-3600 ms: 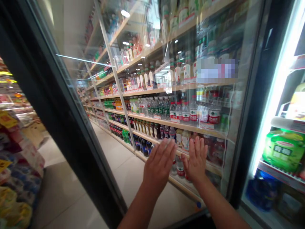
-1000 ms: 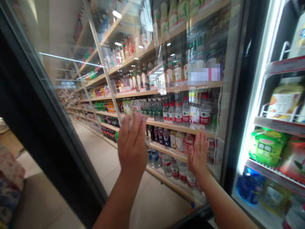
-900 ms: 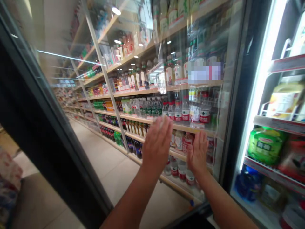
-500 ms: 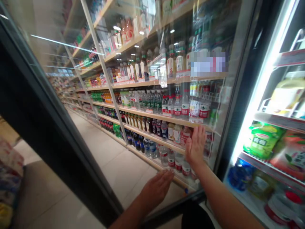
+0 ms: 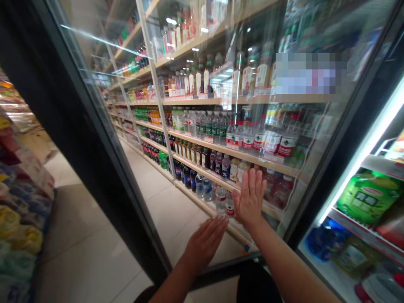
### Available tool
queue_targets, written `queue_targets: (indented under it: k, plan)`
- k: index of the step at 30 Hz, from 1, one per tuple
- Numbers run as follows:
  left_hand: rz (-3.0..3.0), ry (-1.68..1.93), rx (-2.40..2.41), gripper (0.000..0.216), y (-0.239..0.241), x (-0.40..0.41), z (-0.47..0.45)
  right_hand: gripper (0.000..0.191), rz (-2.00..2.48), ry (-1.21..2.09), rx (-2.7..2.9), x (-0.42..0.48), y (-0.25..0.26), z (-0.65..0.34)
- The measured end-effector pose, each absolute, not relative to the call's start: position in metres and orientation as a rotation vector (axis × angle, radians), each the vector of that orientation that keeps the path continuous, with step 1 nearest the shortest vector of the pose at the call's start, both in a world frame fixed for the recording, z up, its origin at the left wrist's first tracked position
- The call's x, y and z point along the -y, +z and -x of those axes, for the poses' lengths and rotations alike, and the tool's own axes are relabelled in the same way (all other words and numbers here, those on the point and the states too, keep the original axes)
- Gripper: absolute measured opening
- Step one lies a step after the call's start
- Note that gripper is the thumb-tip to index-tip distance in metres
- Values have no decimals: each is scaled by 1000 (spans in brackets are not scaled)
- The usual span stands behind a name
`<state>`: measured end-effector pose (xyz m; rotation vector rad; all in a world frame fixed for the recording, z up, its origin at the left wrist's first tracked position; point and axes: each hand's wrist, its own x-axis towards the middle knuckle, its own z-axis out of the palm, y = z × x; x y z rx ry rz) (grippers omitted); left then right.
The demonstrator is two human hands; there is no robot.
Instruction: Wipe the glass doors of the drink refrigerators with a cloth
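Note:
Both my hands are up at a large glass door (image 5: 151,168) set in a dark frame. My right hand (image 5: 251,200) has its fingers stretched upward, palm toward the glass. Whether the palm presses on the pane I cannot tell. Lower and to the left is my left hand (image 5: 206,240), its fingers straight and lying side by side, slanting up to the right near the glass. Neither hand holds anything. Rows of drink bottles (image 5: 202,158) on wooden shelves appear in the glass behind my hands.
At right stands a lit cooler with a green pouch (image 5: 368,195), blue bottles (image 5: 325,237) and a red-capped container (image 5: 383,286) on its racks. The door's dark left edge (image 5: 94,139) slants across the view. Beyond it, packaged goods (image 5: 19,227) line the tiled floor (image 5: 82,252).
My right hand has shifted left and slightly lower in view, nearer my left hand. The door frame and cooler sit farther right, and more goods show at left.

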<state>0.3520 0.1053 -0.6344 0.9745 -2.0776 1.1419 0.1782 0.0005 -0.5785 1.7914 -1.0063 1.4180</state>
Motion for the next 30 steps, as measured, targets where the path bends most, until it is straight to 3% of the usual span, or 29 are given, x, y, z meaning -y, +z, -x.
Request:
queue_targets:
  k: [3, 9, 12, 18, 20, 26, 28, 30]
  plan:
    - [-1013, 1138, 2073, 39, -634, -111, -361, 73, -1789, 1410, 998, 1, -580, -177]
    - [-1127, 1244, 1503, 58, -540, -105, -400, 73, -1765, 1444, 992, 2, -584, -177]
    - [-1170, 1234, 1483, 61, -566, -106, -396, 71, -1760, 1455, 977, 3, -586, -175]
    - [-1359, 1193, 1497, 68, -688, -129, -366, 71, -1764, 1461, 983, 5, -589, -174]
    - [-1367, 1204, 1503, 70, -684, -129, -373, 70, -1763, 1460, 975, 4, -588, -175]
    - [-1302, 1224, 1320, 66, -585, -112, -414, 69, -1745, 1471, 966, 4, -587, -177]
    - [-1312, 1187, 1284, 66, -587, -112, -414, 68, -1748, 1468, 972, 4, -587, -177]
    - [-1385, 1165, 1306, 67, -621, -118, -407, 68, -1745, 1473, 976, 4, -587, -177]
